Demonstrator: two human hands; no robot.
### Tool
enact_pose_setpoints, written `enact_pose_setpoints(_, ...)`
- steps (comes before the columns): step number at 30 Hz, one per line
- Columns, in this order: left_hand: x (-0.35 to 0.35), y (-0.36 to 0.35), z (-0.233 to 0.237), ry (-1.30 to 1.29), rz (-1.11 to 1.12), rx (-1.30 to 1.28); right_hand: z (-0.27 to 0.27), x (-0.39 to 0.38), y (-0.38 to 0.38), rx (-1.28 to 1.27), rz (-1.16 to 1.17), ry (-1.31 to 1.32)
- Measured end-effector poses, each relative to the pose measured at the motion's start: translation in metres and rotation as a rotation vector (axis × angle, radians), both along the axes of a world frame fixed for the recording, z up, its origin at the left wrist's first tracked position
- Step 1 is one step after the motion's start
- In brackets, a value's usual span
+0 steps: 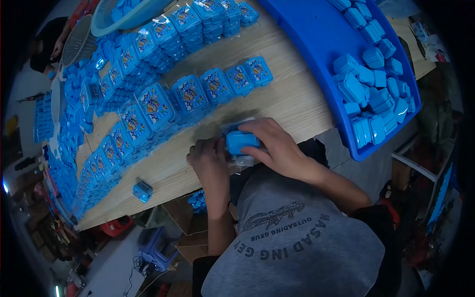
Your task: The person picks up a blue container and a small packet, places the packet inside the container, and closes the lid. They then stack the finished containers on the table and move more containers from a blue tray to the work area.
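Observation:
A small blue box lies at the table's front edge, partly in a clear plastic bag. My right hand grips the box from the right, thumb below and fingers above. At the box's left side is my left hand, its fingers curled in at the bag's edge; what they pinch is too small to make out. Beyond my hands stands a curved row of bagged blue boxes with printed lids. One bagged blue box lies alone near the front edge at the left.
A blue tray at the right holds plain blue boxes. Stacked printed boxes and loose blue pieces cover the table's far and left parts. A basin stands at the back. Another person's hand shows at the upper left.

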State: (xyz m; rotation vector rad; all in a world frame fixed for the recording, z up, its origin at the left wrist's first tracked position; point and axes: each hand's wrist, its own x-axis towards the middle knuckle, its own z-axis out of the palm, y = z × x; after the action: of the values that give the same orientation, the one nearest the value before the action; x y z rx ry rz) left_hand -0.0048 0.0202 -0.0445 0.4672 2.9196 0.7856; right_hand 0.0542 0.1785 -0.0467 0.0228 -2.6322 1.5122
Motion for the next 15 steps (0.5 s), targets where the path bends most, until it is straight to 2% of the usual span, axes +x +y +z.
enact_pose_setpoints(3, -0.006, -0.002, -0.002, -0.358, 0.129, 0.185, 0.002, 0.006, 0.004, 0.179, 0.077, 0.083)
enact_pose_setpoints(5, -0.010, 0.001, 0.006, -0.503, 0.190, 0.269, -0.002, 0.004, 0.005, 0.129, 0.067, 0.052)
enact_pose_setpoints(8, -0.014, -0.009, -0.001, -0.757, 0.136, 0.499, -0.006, 0.003, 0.005, 0.050, 0.052, 0.034)
enact_pose_setpoints(9, -0.016, -0.012, 0.000, -0.772, 0.131, 0.544, -0.006, 0.003, 0.006, 0.023, 0.048, 0.033)
enact_pose_setpoints(11, -0.019, -0.020, 0.002, -0.801, 0.114, 0.635, -0.004, 0.004, 0.011, -0.299, -0.132, -0.049)
enact_pose_setpoints(13, -0.020, -0.031, 0.008, -0.820, 0.146, 0.949, 0.002, 0.005, 0.023, -0.594, -0.276, -0.087)
enact_pose_setpoints(15, -0.018, -0.037, 0.018, -0.896, 0.180, 1.263, 0.018, 0.010, 0.030, -0.596, -0.222, -0.043)
